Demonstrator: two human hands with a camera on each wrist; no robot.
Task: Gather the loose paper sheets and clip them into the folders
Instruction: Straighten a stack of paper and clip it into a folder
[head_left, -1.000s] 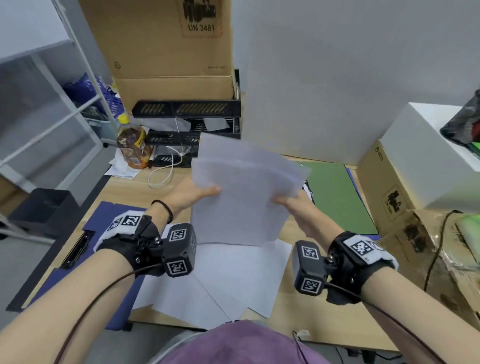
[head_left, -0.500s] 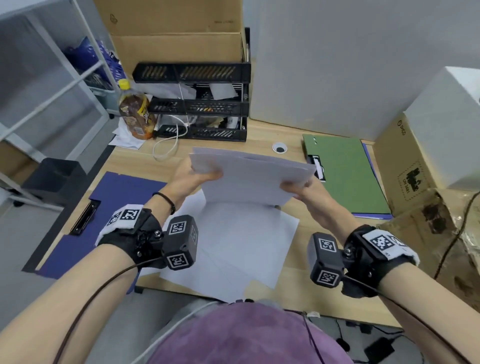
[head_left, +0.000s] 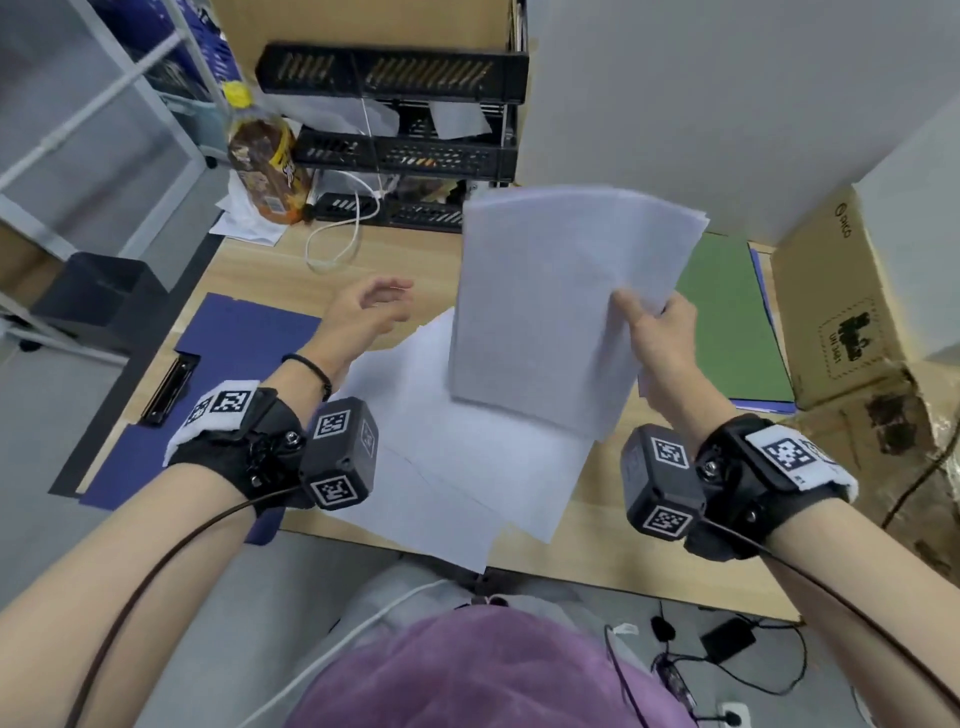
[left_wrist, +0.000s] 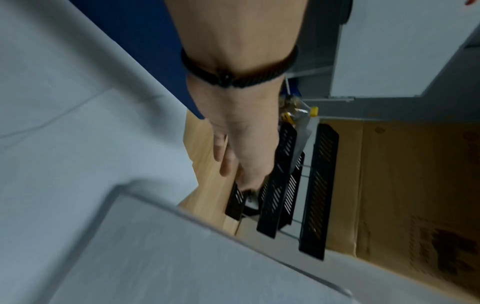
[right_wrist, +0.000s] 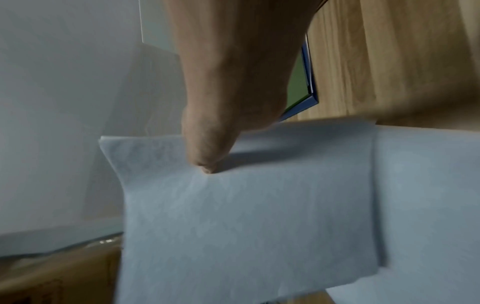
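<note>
My right hand (head_left: 655, 323) pinches a stack of white paper sheets (head_left: 556, 296) by its right edge and holds it up over the desk; in the right wrist view the thumb (right_wrist: 205, 148) presses on the stack (right_wrist: 246, 216). My left hand (head_left: 375, 306) hovers apart from the stack with relaxed fingers and holds nothing. More loose sheets (head_left: 457, 467) lie on the desk under the stack. An open blue folder (head_left: 228, 343) with a black clip (head_left: 169, 387) lies at the left. A green folder (head_left: 727, 322) lies at the right, partly hidden by the stack.
A black stacked tray rack (head_left: 405, 140) and a brown drink bottle (head_left: 265, 166) stand at the back of the wooden desk (head_left: 623, 545). A white cable (head_left: 337, 244) loops before the rack. Cardboard boxes (head_left: 841, 301) stand at the right.
My left hand has let go of the stack and drawn away to the left. My right hand alone now holds the stack, raised upright and further right.
</note>
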